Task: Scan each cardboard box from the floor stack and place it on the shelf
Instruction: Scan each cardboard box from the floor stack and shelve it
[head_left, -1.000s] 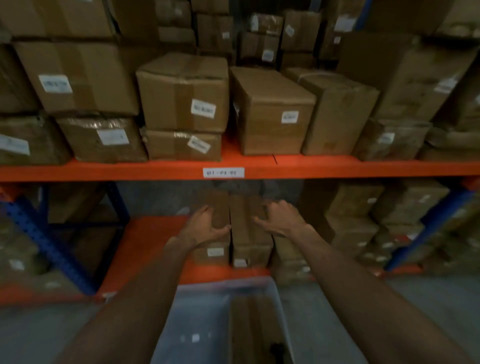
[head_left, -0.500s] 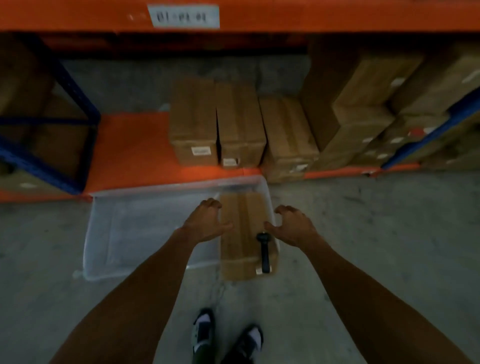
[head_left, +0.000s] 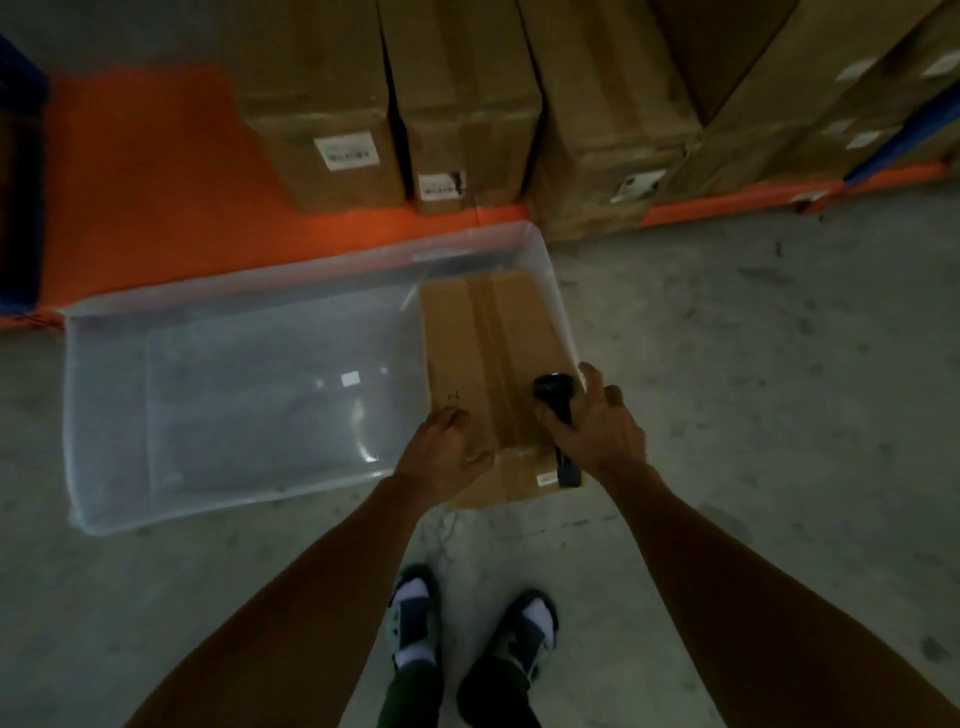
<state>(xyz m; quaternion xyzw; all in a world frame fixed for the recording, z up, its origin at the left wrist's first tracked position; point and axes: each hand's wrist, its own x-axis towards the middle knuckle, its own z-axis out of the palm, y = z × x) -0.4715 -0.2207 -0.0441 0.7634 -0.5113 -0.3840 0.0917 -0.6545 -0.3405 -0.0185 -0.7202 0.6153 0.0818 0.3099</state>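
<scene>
- The right hand (head_left: 597, 436) closes its grip round the handle of a black scanner (head_left: 558, 415): the thumb lies against the near side of the handle, while the fingers reach over the far side with their tips spread.
- The scanner lies on top of a cardboard box (head_left: 488, 364), along its right edge, with its rounded head towards the shelf and a small light showing on top; the end of its handle pokes out below the hand near the box's near corner.
- The left hand (head_left: 441, 457) has its fingers curled over the near left part of the same box; whether it really grips the box or only rests there I cannot tell.
- The box sits in the right end of a clear plastic tub (head_left: 234, 322), its taped seam running away from the person and its near end at the tub's near edge, where a small white label shows.
- The tub stands on the grey concrete floor (head_left: 753, 364), its far rim just beside the orange bottom shelf (head_left: 156, 182).
- On that shelf several more cardboard boxes (head_left: 322, 104) stand side by side, white labels on the faces turned this way.
- The person's two shoes (head_left: 467, 623) stand on the floor just short of the tub.
</scene>
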